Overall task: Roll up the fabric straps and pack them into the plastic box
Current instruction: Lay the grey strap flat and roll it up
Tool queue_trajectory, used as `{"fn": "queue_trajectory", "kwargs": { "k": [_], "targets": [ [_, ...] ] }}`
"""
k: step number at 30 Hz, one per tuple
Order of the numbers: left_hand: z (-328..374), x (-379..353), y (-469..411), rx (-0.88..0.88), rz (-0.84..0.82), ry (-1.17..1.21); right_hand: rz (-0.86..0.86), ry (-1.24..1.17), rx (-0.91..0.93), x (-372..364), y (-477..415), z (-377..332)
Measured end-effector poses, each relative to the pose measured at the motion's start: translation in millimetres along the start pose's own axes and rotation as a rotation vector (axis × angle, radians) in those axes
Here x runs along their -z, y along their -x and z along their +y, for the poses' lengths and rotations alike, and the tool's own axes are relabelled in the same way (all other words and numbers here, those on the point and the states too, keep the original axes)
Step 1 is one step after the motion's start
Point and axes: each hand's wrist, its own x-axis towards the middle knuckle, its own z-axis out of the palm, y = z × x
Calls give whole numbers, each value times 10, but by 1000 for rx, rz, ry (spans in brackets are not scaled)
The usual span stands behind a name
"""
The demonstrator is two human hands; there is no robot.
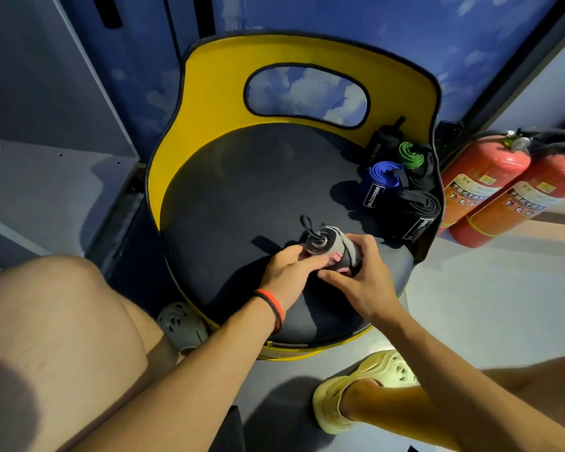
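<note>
A grey and pink fabric strap, rolled into a tight cylinder with a black loop sticking out of its end, lies on the dark round seat of a yellow chair. My left hand grips the roll from the left. My right hand holds its right side, thumb on the pink end. Several rolled straps are piled at the seat's right edge: a blue roll, a green roll and black rolls. No plastic box is in view.
The chair's yellow backrest curves round the seat's far side. Two red fire extinguishers lie on the floor at right. My knee is at left, a grey clog by the chair's base, and my foot in a pale yellow clog in front.
</note>
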Motion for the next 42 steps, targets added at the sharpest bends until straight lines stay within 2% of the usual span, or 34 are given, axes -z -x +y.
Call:
{"fn": "queue_trajectory", "kwargs": {
  "k": [2,4,8,11,15,24,28,32,42],
  "targets": [
    [-74,-12,21,-88,-29,-35,20,-162,-27,7,108,56],
    [-156,-35,63,-132,-41,-72,0,-184,-22,41,175,84],
    [-202,-55,87,-194,16,-254,17,92,115,126,239,190],
    [-226,-50,55,-263,29,-369,-19,80,87,203,244,182],
    [-259,-32,44,-291,-1,-405,-86,58,73,296,212,221],
    [-201,40,-4,-384,-78,-646,-225,67,78,311,126,215],
    [-156,73,-34,-369,-70,-679,-229,102,76,309,100,210],
    [-75,123,-70,-346,-24,-816,-196,47,98,256,120,226],
    [-156,24,-20,-279,-82,-572,-130,70,154,189,215,87]
  ]
}}
